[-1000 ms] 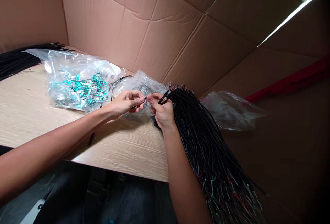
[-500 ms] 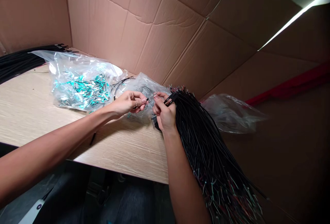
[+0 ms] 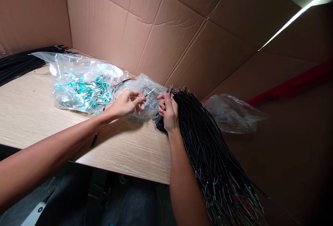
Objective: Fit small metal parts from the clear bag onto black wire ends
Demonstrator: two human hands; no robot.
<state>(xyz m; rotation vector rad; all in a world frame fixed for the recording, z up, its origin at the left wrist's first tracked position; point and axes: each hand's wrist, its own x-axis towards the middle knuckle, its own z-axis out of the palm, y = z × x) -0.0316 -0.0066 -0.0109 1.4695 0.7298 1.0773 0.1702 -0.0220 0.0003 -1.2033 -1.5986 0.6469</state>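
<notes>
A thin black cable (image 3: pixel 147 95) with a pale tip is pinched between the thumb and fingers of my left hand (image 3: pixel 130 103). My right hand (image 3: pixel 167 111) is curled round a small black tool (image 3: pixel 169 91), whose end shows above the fingers. Behind the hands lies a clear bag (image 3: pixel 148 97) of small silvery metal pieces. Left of it sits a larger clear bag (image 3: pixel 85 85) holding many teal and silver pieces. A thick bundle of black cables (image 3: pixel 205 132) with coloured wire ends lies just right of my right hand.
The light wooden table (image 3: pixel 130 149) ends at a front edge above my legs. Cardboard walls (image 3: pixel 111 18) stand behind. More black cables (image 3: pixel 23 59) lie at the far left, and a crumpled clear bag (image 3: pixel 234 113) is at the right.
My hands have moved slightly apart. The pale tip between them now points up from my left hand, and the black tool in my right hand has turned more upright.
</notes>
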